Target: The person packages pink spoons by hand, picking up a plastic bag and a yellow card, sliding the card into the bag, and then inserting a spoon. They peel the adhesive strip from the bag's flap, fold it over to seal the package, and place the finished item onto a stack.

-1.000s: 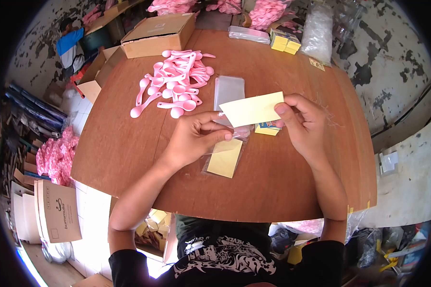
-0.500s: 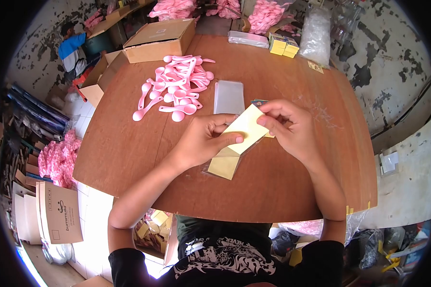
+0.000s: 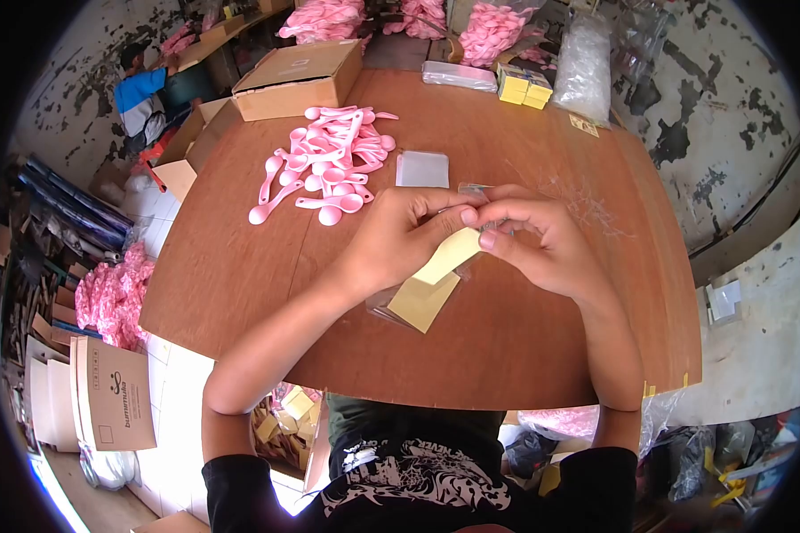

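Observation:
Both of my hands meet over the middle of the table point(image 3: 542, 346). Between them is a pale yellow card point(image 3: 451, 256) with its near part curving toward me. My left hand point(image 3: 404, 235) grips it from the left, thumb across its upper end. The fingers of my right hand point(image 3: 542, 238) pinch at that same end. Below my left hand, a second yellow card point(image 3: 424, 302) shows with clear plastic film around it. Just beyond my fingers lies a stack of clear plastic bags point(image 3: 422, 169). A pile of pink spoons point(image 3: 333, 160) sits farther left.
A cardboard box point(image 3: 298, 80) stands at the table's far left. Along the far edge are a plastic-wrapped bundle point(image 3: 459, 76), yellow card stacks point(image 3: 524, 86) and a big clear bag point(image 3: 583, 75). Another person point(image 3: 140, 102) is at the far left. Below is a box of yellow pieces point(image 3: 284, 431).
My left hand has moved up and right to the card's upper end, near my right fingers. The card has bent, and more of it is covered by my hands.

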A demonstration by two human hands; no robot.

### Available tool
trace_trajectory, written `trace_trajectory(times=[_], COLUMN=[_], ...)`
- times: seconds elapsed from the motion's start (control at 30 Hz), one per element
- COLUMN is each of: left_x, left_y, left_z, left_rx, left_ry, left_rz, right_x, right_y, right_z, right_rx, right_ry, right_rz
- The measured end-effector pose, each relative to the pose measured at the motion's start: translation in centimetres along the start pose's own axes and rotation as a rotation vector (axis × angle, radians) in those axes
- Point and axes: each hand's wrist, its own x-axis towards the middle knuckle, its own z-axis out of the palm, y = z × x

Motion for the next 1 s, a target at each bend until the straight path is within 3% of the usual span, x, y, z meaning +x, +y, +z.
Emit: trace_trajectory(times=[0.13, 0.23, 0.3, 0.33, 0.43, 0.47, 0.5, 0.53, 0.57, 0.63, 0.67, 0.7, 0.77, 0.87, 0.9, 0.97, 1.0], left_x=[-0.2, -0.4, -0.7, -1.0, -2.3, -2.5, -2.9, -3.3, -3.6, -3.7, -3.9, -3.9, -3.9, -4.2, -4.2, -4.3, -4.2], left_y=[-0.4, -0.3, -0.3, -0.2, 0.7, -1.0, -0.8, -1.1, -1.5, -2.2, -3.3, -4.3, -2.8, -3.6, -3.9, -4.4, -4.0], left_z=[0.1, 0.6, 0.7, 0.5, -0.4, -0.9, -1.2, -1.5, -1.7, -2.1, -2.2, -2.2, -2.4, -2.6, -2.7, -2.7, -2.8], left_rx=[0.113, 0.141, 0.194, 0.194, 0.162, 0.303, 0.273, 0.321, 0.368, 0.247, 0.213, 0.187, 0.271, 0.154, 0.156, 0.169, 0.111], left_ry=[0.004, 0.030, 0.051, 0.053, -0.182, -0.149, -0.200, -0.243, -0.284, -0.457, -0.524, -0.601, -0.635, -0.702, -0.700, -0.709, -0.743], left_rz=[0.076, 0.233, 0.282, 0.282, 0.012, 0.152, -0.050, -0.067, -0.085, -0.162, -0.105, -0.049, -0.149, -0.174, -0.176, -0.030, -0.131], right_x=[-0.4, -0.8, -0.7, -0.4, -0.4, -0.3, 0.0, 0.5, 1.1, 2.8, 4.5, 5.5, 7.7, 11.8, 13.0, 14.9, 15.4], right_y=[0.4, 0.4, 0.4, -0.8, -0.2, -0.4, -0.9, -1.1, -0.8, 0.8, 4.7, 5.9, 5.0, 10.1, 10.5, 10.8, 11.1], right_z=[0.5, 1.2, 1.2, 0.9, 0.9, 0.5, -0.2, -0.6, -0.4, 0.3, 1.7, 2.3, 3.9, 7.2, 8.2, 10.1, 10.8], right_rx=[-0.102, 0.045, 0.021, -0.157, -0.134, -0.137, -0.028, 0.080, 0.078, -0.009, -0.209, -0.267, -0.679, -0.737, -0.735, -0.759, -0.757], right_ry=[-0.092, -0.156, -0.310, -0.359, -0.271, -0.273, -0.218, -0.161, -0.167, 0.147, 0.177, 0.132, -0.072, -0.104, -0.104, -0.170, -0.169], right_rz=[-0.052, 0.112, 0.307, 0.284, 0.135, 0.135, 0.291, 0.446, 0.445, 0.370, 0.079, 0.126, -0.003, -0.149, -0.152, 0.094, 0.093])
